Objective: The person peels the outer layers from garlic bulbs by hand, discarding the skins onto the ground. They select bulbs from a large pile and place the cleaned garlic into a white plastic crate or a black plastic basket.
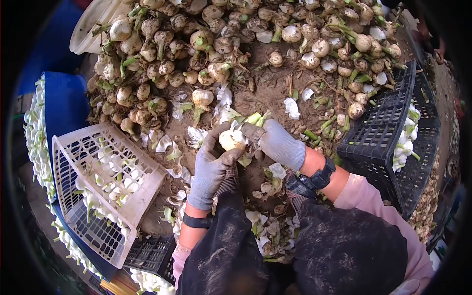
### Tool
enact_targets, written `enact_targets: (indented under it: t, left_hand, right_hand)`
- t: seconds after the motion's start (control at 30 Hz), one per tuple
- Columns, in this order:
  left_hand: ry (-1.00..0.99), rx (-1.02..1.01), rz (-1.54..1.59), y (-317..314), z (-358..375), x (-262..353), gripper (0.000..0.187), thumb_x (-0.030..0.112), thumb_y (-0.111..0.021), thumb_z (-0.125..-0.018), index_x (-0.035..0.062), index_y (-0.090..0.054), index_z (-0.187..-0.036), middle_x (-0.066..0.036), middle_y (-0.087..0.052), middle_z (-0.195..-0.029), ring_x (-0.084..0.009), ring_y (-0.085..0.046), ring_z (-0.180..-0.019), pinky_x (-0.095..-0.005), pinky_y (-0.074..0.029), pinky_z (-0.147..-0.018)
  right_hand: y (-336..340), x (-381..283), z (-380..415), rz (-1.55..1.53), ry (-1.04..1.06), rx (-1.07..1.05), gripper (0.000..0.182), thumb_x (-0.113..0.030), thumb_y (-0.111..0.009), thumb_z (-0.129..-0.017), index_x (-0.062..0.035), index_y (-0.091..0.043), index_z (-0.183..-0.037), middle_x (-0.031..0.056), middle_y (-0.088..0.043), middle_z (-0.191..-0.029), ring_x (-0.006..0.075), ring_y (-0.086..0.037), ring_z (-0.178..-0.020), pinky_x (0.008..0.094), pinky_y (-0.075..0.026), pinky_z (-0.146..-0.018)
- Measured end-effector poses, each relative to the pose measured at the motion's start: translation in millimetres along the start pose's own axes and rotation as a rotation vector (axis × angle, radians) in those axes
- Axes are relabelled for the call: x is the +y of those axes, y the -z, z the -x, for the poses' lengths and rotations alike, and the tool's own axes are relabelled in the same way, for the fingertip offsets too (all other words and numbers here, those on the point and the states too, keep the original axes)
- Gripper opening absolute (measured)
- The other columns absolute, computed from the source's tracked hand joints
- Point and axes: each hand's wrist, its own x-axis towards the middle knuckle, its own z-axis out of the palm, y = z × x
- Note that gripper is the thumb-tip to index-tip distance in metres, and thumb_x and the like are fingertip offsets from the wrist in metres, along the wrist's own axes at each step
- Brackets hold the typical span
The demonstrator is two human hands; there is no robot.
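A garlic bulb [232, 139], pale and partly covered in skin, sits in the fingers of my left hand [209, 167]. That hand wears a grey work glove with dirt-darkened fingertips and is closed around the bulb. My right hand [278, 142], gloved the same way, pinches loose garlic skin at the bulb's right side. A short green stem piece [254, 118] sticks up beside the right fingers. Exactly what lies between the right fingertips is partly hidden. Just above the hands, another garlic bulb [202, 98] rests on the dirt among white peelings [224, 97].
A large heap of dirty garlic bulbs [196, 42] spreads across the far side. Left stands a tilted white crate [108, 147] holding cleaned bulbs; right, a black crate [378, 118]. Skins [273, 228] lie between my knees. A pale tub [91, 29] is at upper left.
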Motion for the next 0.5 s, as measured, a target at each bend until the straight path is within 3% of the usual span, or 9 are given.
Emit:
enact_targets:
  t: [0.13, 0.23, 0.3, 0.33, 0.4, 0.43, 0.5]
  left_hand:
    - [0.010, 0.012, 0.019, 6, 3, -10, 0.069, 0.020, -0.079, -0.078, 0.0000, -0.044, -0.133, -0.007, -0.057, -0.117, -0.0159, -0.058, -0.105, -0.0305, -0.049, -0.093]
    - [-0.035, 0.038, 0.070, 7, 5, -10, 0.069, 0.025, -0.078, -0.079, 0.0026, -0.043, -0.135, -0.007, -0.058, -0.116, -0.0153, -0.060, -0.101, -0.0283, -0.052, -0.084]
    - [0.084, -0.026, 0.260, 0, 8, 0, 0.065, 0.037, -0.069, -0.087, 0.0051, -0.042, -0.136, -0.008, -0.059, -0.113, -0.0155, -0.062, -0.092, -0.0259, -0.054, -0.071]
    - [0.110, -0.065, 0.314, 2, 7, -2, 0.066, 0.051, -0.054, -0.093, 0.0066, -0.038, -0.139, -0.011, -0.061, -0.110, -0.0163, -0.064, -0.079, -0.0236, -0.052, -0.058]
    - [0.142, -0.031, 0.368, 4, 6, -8, 0.070, 0.056, -0.049, -0.093, 0.0067, -0.037, -0.140, -0.012, -0.061, -0.108, -0.0168, -0.064, -0.074, -0.0235, -0.051, -0.055]
    - [0.170, -0.002, 0.423, 2, 4, -8, 0.073, 0.061, -0.044, -0.093, 0.0068, -0.035, -0.141, -0.013, -0.062, -0.105, -0.0172, -0.064, -0.068, -0.0234, -0.051, -0.052]
    - [0.150, -0.028, 0.444, -2, 3, -4, 0.076, 0.058, -0.051, -0.091, 0.0077, -0.030, -0.144, -0.012, -0.062, -0.100, -0.0170, -0.064, -0.064, -0.0232, -0.050, -0.049]
  right_hand:
    - [2, -4, 5, -0.005, 0.018, -0.066, 0.038, -0.033, -0.056, -0.096, 0.0036, -0.065, -0.098, 0.0021, -0.061, -0.070, 0.0062, -0.056, -0.060, 0.0263, -0.045, -0.052]
    - [-2, -6, 9, -0.063, -0.037, -0.027, 0.034, -0.030, -0.057, -0.095, 0.0030, -0.064, -0.099, 0.0048, -0.064, -0.073, 0.0114, -0.060, -0.062, 0.0307, -0.047, -0.054]
    - [2, -5, 5, 0.350, 0.186, 0.067, 0.028, -0.025, -0.060, -0.092, 0.0010, -0.064, -0.100, 0.0086, -0.067, -0.077, 0.0198, -0.063, -0.064, 0.0365, -0.050, -0.059]
    - [1, -2, 5, 0.347, 0.187, 0.063, 0.028, -0.025, -0.060, -0.092, 0.0010, -0.064, -0.100, 0.0086, -0.067, -0.077, 0.0198, -0.063, -0.064, 0.0365, -0.050, -0.059]
    - [-1, 7, 4, 0.851, 0.447, 0.245, 0.028, -0.022, -0.064, -0.088, -0.0009, -0.062, -0.106, 0.0132, -0.068, -0.087, 0.0254, -0.066, -0.076, 0.0381, -0.051, -0.069]
    - [-2, 11, 3, 0.851, 0.449, 0.242, 0.028, -0.022, -0.064, -0.088, -0.0009, -0.062, -0.106, 0.0132, -0.068, -0.087, 0.0254, -0.066, -0.076, 0.0381, -0.051, -0.069]
    - [-2, 16, 2, 0.179, 0.296, 0.068, 0.032, -0.021, -0.067, -0.088, -0.0021, -0.059, -0.113, 0.0113, -0.068, -0.096, 0.0193, -0.065, -0.086, 0.0330, -0.051, -0.077]
